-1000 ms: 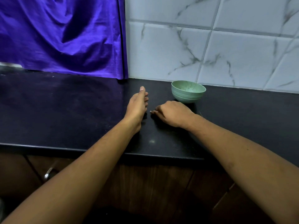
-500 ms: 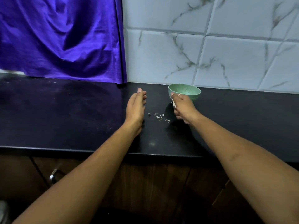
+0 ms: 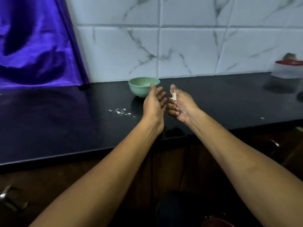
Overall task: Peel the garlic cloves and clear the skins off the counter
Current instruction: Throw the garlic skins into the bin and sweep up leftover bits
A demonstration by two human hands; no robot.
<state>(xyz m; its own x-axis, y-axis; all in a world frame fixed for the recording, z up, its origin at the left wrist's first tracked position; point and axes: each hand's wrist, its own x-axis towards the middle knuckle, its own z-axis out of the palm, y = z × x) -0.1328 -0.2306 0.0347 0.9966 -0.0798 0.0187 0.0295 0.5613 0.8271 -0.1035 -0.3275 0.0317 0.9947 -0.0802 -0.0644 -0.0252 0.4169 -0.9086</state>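
I see black counter (image 3: 65, 120) wide under both forearms. Green bowl (image 3: 139, 90) at back by tiled wall, contents unreadable, no cloves visible. Left hand (image 3: 155, 106) raised, fingers straight, holding nothing, palm turned toward right hand (image 3: 182, 108). Right hand curls round wad of skins (image 3: 174, 95), pale flakes poking out by thumb. I judge step as gathering skins. I keep fist tight and cup left palm beneath to catch falls. Next I sweep loose scraps (image 3: 122, 111), left of hands, toward counter edge into palm. Lone fleck (image 3: 262, 118) far right last.
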